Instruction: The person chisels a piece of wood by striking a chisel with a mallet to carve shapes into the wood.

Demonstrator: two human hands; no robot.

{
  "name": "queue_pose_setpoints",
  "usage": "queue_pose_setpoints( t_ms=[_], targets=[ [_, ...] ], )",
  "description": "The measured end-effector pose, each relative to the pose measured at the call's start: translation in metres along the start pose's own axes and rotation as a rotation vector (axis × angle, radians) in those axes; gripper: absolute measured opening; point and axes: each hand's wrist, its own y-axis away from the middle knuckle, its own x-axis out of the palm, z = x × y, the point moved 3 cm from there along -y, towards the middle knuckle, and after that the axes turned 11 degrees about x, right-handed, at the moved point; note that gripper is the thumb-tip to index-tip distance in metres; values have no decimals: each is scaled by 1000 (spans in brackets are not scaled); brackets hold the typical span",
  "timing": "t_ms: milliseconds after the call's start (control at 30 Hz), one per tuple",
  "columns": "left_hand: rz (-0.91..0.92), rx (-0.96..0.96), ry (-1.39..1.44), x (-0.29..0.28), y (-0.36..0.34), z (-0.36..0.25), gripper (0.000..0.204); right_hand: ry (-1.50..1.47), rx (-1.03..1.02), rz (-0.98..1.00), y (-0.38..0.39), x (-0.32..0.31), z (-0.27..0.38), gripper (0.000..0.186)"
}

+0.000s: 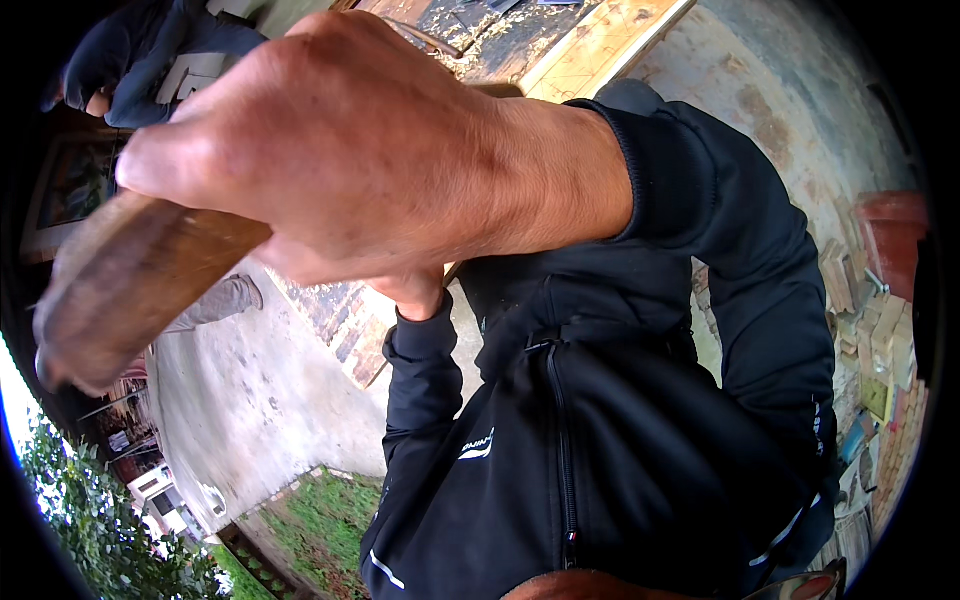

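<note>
Your right hand (340,150) is curled around a brown, rounded, worn wooden piece (145,285), which juts out below and to the left of your knuckles; its outer end is a little blurred. To hold it well, I'd suggest wrapping your fingers evenly, keeping the grip firm without straining, and giving that blunt end room from your other hand.

Your right forearm reaches across in front of your chest from the right, back of the hand toward your face, wrist nearly straight, elbow bent. Below the right hand, your left hand (418,292) is mostly hidden; I cannot tell how its fingers stand or what they hold.

Beyond the right hand lies a dark wooden workbench (445,18) strewn with shavings, with a pale yellow, flat wooden board (610,45) further right. Farther off, left of your knuckles, is a co-worker in dark clothes (160,55).
</note>
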Motion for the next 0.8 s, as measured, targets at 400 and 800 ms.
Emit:
queue_pose_setpoints(
  t_ms=[400, 800],
  targets=[
    [-269, -568, 802, 10, 10, 33, 64, -153, 94, -5, -10, 3, 1, 27],
    [-156, -386, 611, 8, 3, -15, 53, 231, -360, 462, 36, 28, 4, 19]
  ],
)
